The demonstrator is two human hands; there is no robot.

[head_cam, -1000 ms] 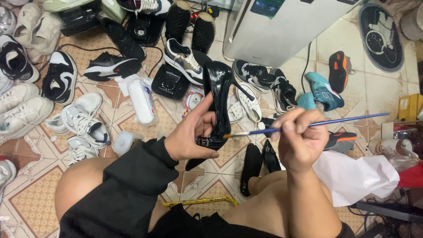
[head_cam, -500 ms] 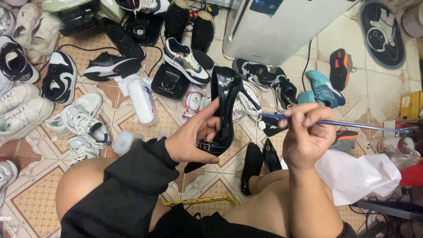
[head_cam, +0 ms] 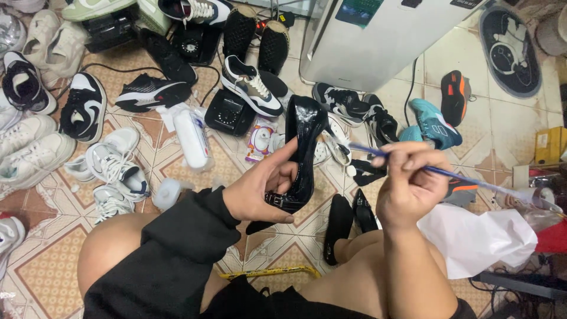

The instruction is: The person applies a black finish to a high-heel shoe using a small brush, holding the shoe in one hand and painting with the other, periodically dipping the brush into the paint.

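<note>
The left hand (head_cam: 260, 192) wraps its fingers round a glossy black high-heeled shoe (head_cam: 300, 155), held upright over the tiled floor (head_cam: 53, 254) between the knees. The right hand (head_cam: 407, 183) pinches a thin blue brush (head_cam: 449, 174), bristle tip near the shoe. The patent surface looks slick; a loose grip could let it slide, or a nudged wrist could smear it.
</note>
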